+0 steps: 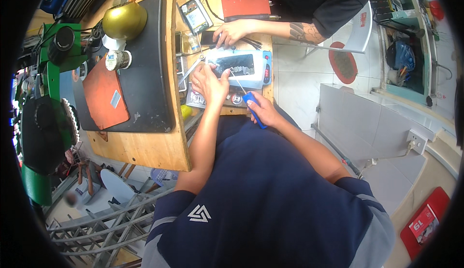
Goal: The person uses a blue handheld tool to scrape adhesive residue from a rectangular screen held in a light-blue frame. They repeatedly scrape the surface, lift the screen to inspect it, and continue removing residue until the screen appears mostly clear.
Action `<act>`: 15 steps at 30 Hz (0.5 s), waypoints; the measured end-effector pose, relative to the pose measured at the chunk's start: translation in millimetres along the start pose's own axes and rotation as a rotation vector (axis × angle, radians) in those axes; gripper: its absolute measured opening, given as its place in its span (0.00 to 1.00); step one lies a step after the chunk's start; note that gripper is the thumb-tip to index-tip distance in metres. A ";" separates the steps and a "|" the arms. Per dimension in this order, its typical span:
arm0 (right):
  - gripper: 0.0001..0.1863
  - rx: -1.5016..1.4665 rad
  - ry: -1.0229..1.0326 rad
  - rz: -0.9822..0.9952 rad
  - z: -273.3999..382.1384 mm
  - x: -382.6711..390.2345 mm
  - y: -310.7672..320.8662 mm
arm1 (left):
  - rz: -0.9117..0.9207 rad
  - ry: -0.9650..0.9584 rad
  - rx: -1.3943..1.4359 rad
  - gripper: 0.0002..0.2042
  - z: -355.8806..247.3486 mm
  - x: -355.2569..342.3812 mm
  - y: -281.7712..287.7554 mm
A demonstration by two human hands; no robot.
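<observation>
A dark phone-sized panel [241,64] with grey patches on its lower part lies on a pale blue and white flat machine [257,81]. My left hand [211,85] is at the panel's left end, thumb and fingers apart, with the fingertips touching there. In my right hand [263,111] is a blue-handled tool [251,99], its fingers wrapped round the handle. The tool's thin metal shaft slants up and left, its tip at the panel's lower edge. I cannot make out the exact shape of the tip.
Across the bench a co-worker's hand [232,32] rests beside a dark phone [209,37]. An opened device [196,15] lies farther back. On the left are a black mat [150,65], an orange pad [104,96], a gold round object [124,21] and a white jar [118,60].
</observation>
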State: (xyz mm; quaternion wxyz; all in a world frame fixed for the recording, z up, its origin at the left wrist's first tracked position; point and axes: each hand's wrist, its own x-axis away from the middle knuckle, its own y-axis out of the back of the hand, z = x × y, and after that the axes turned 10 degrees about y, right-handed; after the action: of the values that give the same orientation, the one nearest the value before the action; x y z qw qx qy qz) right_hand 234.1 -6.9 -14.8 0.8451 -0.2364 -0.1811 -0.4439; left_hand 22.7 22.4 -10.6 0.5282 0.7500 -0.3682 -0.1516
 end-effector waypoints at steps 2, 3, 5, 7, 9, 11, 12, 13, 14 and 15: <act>0.29 -0.011 0.030 -0.006 -1.0 -0.8 -1.9 | 0.022 -0.019 0.022 0.24 3.6 -0.8 5.2; 0.29 -0.001 0.028 -0.021 -1.2 -1.1 -2.4 | 0.030 -0.021 0.007 0.24 4.2 -0.8 7.1; 0.29 0.029 0.015 -0.066 -0.7 -1.1 -3.0 | 0.019 -0.041 -0.013 0.21 1.6 1.6 8.4; 0.29 0.031 0.029 -0.051 0.3 -0.3 -3.0 | -0.123 -0.179 -0.025 0.21 -5.5 5.5 6.3; 0.30 0.040 0.018 -0.034 1.4 0.3 -1.9 | -0.216 -0.294 -0.022 0.19 -14.2 8.1 1.3; 0.33 0.034 0.010 0.006 1.8 0.8 -0.2 | -0.172 -0.290 -0.011 0.18 -19.2 8.1 -2.6; 0.33 0.047 -0.004 -0.012 1.6 1.2 0.6 | -0.163 -0.296 -0.001 0.17 -18.8 8.3 -3.1; 0.33 0.056 -0.005 -0.023 1.5 1.2 1.3 | -0.109 -0.184 0.075 0.14 -18.0 7.8 -3.4; 0.33 0.061 0.001 -0.046 1.1 1.1 1.5 | -0.110 -0.189 0.058 0.13 -15.4 7.3 -2.5; 0.31 0.043 0.002 -0.043 0.5 0.9 1.4 | -0.101 -0.193 0.043 0.12 -11.7 6.8 -0.6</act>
State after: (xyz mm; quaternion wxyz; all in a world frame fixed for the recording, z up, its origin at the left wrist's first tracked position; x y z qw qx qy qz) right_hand 235.6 -6.5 -14.3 0.8405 -0.2141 -0.1948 -0.4580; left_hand 34.8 25.6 -5.4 0.4660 0.7606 -0.3820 -0.2416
